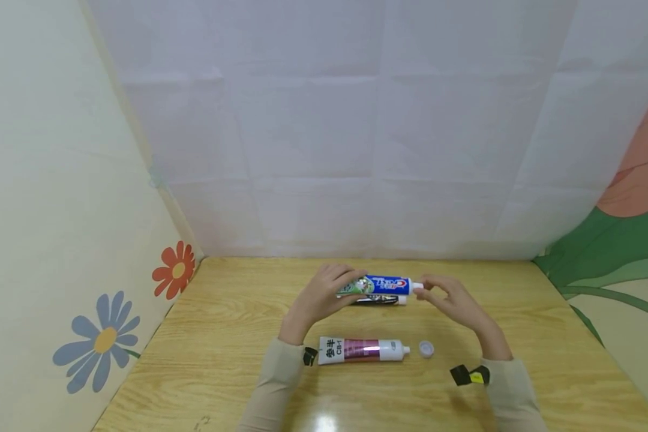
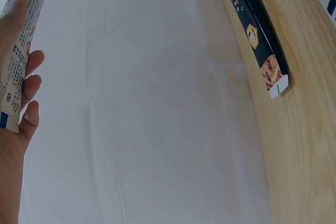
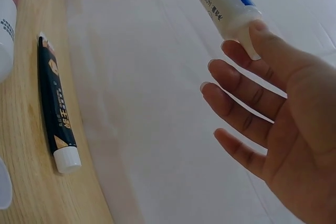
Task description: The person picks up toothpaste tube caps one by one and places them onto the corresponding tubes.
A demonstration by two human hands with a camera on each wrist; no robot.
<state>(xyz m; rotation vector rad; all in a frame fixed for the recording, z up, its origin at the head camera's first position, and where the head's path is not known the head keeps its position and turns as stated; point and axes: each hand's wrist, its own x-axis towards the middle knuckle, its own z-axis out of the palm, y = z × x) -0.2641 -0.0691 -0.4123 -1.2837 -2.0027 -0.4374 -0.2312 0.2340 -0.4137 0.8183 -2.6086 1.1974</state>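
My left hand (image 1: 315, 297) grips a blue and green Crest toothpaste tube (image 1: 386, 285), held up level above the table. In the left wrist view, the thumb lies over the tube's printed back (image 2: 23, 45) and the fingers curl round its edge. At the tube's right end, my right hand (image 1: 456, 300) pinches the small white cap (image 1: 418, 287) between thumb and index finger. The right wrist view shows the other fingers spread away from the cap (image 3: 249, 44). Behind and just below lies a black toothpaste tube (image 3: 55, 98) with a white cap, partly hidden in the head view.
Nearer me, a white and pink toothpaste tube (image 1: 362, 350) lies flat with its nozzle bare, pointing right. A round white cap (image 1: 426, 348) sits beside that nozzle. The wooden table (image 1: 221, 336) meets a white cloth backdrop (image 1: 313, 210) and painted side panels.
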